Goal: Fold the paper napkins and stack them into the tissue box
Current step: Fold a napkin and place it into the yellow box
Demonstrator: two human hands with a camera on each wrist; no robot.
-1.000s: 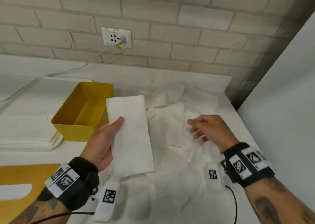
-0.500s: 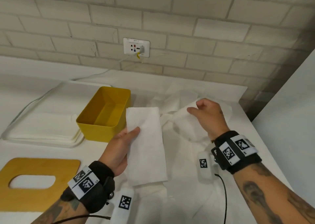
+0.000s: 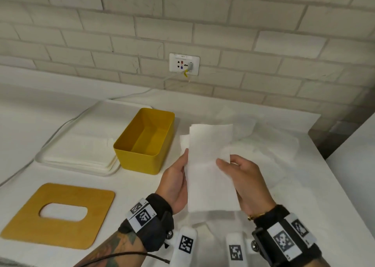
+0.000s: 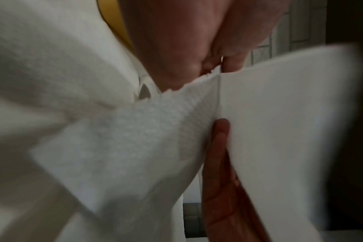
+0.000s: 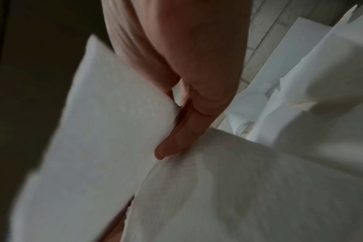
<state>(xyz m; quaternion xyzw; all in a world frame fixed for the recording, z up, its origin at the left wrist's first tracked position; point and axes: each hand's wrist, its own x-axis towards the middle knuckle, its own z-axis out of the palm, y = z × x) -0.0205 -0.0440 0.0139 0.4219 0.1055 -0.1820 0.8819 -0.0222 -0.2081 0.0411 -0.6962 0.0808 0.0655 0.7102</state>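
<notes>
Two folded white napkins [image 3: 209, 171] are held together upright above the table, one slightly offset behind the other. My left hand [image 3: 182, 165] grips their left edge, thumb in front. My right hand [image 3: 229, 165] pinches the right edge, thumb on the front sheet. The left wrist view shows my left thumb [image 4: 218, 163] along a napkin [image 4: 280, 131]. In the right wrist view my right fingers [image 5: 182, 131] lie between two napkin layers [image 5: 106, 131]. The yellow tissue box [image 3: 146, 161] stands open and empty just left of my hands.
The box's wooden lid [image 3: 85, 197] with an oval slot lies at the front left. A white tray [image 3: 81, 151] with flat white sheets sits behind it. Loose unfolded napkins [image 3: 263, 145] cover the table to the right. A wall socket [image 3: 184, 64] with a cable is behind.
My right hand picked a folded napkin from the pile and brought it left onto the napkin in my left hand. Both hands now hold the pair together.
</notes>
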